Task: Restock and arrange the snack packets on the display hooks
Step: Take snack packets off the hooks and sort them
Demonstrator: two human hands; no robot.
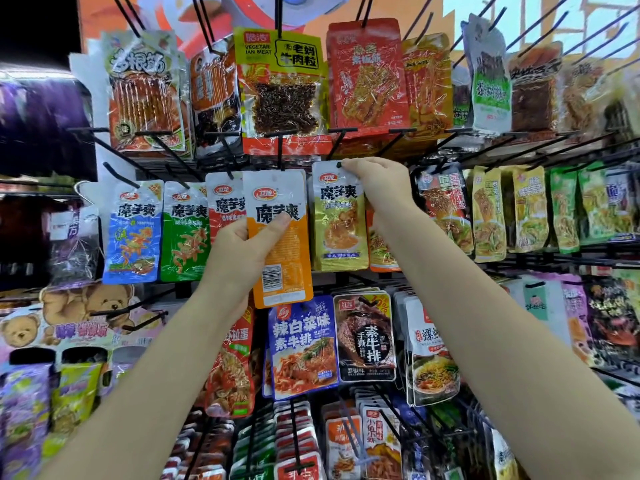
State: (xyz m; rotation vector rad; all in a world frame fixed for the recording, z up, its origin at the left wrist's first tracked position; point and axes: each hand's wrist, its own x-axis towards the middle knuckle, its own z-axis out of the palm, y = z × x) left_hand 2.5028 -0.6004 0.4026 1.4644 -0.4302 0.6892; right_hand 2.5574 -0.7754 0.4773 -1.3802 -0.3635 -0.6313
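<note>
While the left hand [242, 244] pinches one orange-and-white foil snack packet [278, 237] by its side edge, thumb across the printed front, the right hand [375, 183] grips the top corner of one gold-and-white foil packet [337, 216] just right of it. Both packets sit in the middle row of black wire hooks. Left of the orange packet hang three more of the same brand: one red [223, 202], one green [185, 233], one blue [133, 233]. A barcode shows near the orange packet's lower edge.

Left-edge packets [20, 410] blurred, cropped
</note>
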